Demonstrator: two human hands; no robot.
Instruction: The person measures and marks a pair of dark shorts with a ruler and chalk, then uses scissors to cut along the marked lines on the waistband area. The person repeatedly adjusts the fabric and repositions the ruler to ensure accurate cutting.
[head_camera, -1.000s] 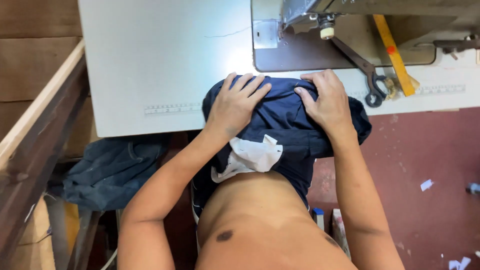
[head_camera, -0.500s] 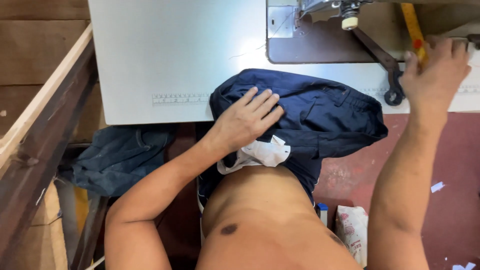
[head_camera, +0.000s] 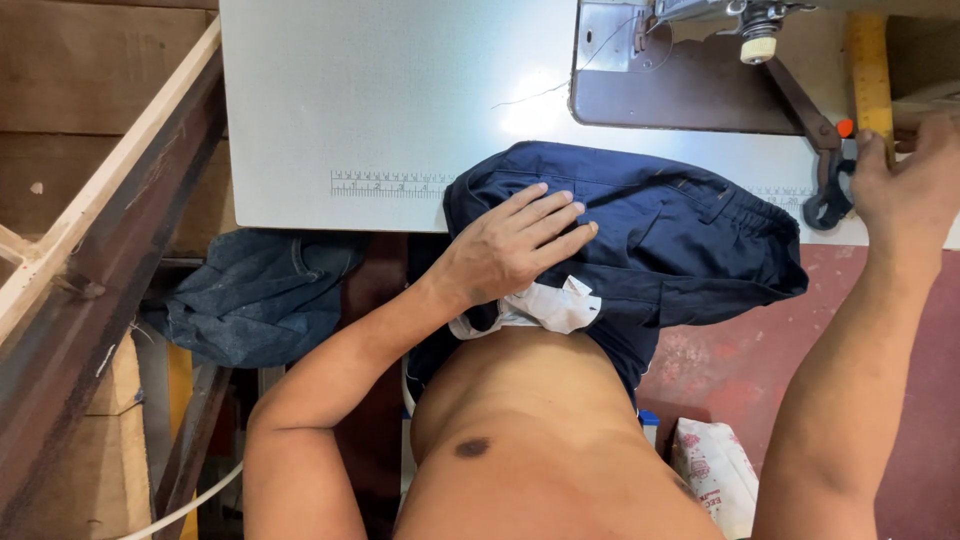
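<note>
A dark navy garment (head_camera: 660, 230) lies bunched over the near edge of the white sewing table (head_camera: 350, 100) and hangs into my lap, with a white pocket lining (head_camera: 545, 305) showing. My left hand (head_camera: 510, 250) rests flat on the garment's left part, fingers stretched and slightly apart. My right hand (head_camera: 905, 180) is raised at the far right, blurred and cut by the frame edge. Its fingers are at the lower end of a yellow ruler (head_camera: 868, 70), right beside black scissors (head_camera: 825, 200). Nothing is visibly held in it.
A sewing machine (head_camera: 700, 15) and its brown bed (head_camera: 680, 95) sit at the table's far right. A blue denim garment (head_camera: 260, 295) hangs below the table on the left, beside a slanted wooden frame (head_camera: 100, 210). A white printed bag (head_camera: 715, 470) lies on the red floor (head_camera: 740, 350).
My right hand left the garment and swung up to the right, to the ruler and scissors. My left hand stayed on the garment. The view shifted slightly.
</note>
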